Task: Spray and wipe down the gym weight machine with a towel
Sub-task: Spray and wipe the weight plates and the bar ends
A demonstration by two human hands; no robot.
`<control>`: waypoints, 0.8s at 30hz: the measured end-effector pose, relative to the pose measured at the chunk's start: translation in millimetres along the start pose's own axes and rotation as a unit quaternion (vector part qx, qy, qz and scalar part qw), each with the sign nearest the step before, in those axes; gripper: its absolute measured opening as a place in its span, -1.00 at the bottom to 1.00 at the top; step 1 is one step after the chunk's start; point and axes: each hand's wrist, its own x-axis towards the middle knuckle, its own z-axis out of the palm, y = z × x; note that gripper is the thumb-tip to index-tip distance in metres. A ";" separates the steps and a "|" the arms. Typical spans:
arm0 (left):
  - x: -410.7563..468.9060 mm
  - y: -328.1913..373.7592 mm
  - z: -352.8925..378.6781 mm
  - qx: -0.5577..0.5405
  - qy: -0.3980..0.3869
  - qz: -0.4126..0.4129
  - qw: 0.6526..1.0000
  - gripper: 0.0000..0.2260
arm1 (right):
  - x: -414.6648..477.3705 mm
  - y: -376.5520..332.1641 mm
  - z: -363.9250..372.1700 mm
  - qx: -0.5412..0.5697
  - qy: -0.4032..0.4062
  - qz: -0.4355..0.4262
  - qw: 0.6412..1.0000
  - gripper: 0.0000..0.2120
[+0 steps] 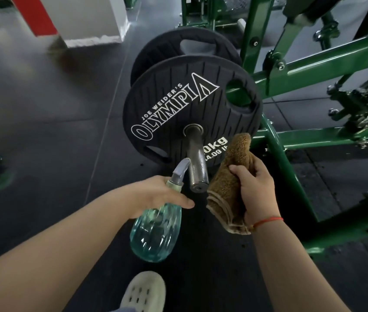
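The left hand is wrapped around the neck of a clear blue-green spray bottle. The bottle's round body hangs below the palm and its grey nozzle points up and away toward the machine. I cannot tell whether a finger is on the trigger, as the back of the hand hides it. The right hand has its fingers curled and its thumb pressed over a folded brown towel, which it holds upright so one end stands above the knuckles and the folded edges hang below the wrist.

Between the two hands is a steel peg. Its long axis runs from the hub of a black weight plate straight back toward the person, with the free end nearest. The nozzle is just left of the peg and the towel just right of it, so both hands are about equally near. The towel's top overlaps the plate's lower edge in view, but I cannot tell whether it touches.

A second plate stands behind the first, and the green frame stretches away to the right. A pale shoe stands on the dark floor below.

Judging from the dry-looking peg, spraying comes first. That takes only a slight turn of the nozzle to the right.
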 end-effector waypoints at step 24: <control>34.6 -16.1 -80.6 -0.006 -0.031 0.104 0.994 -0.14 | 87.7 -21.9 110.3 -0.624 -0.087 -0.286 0.722 -0.62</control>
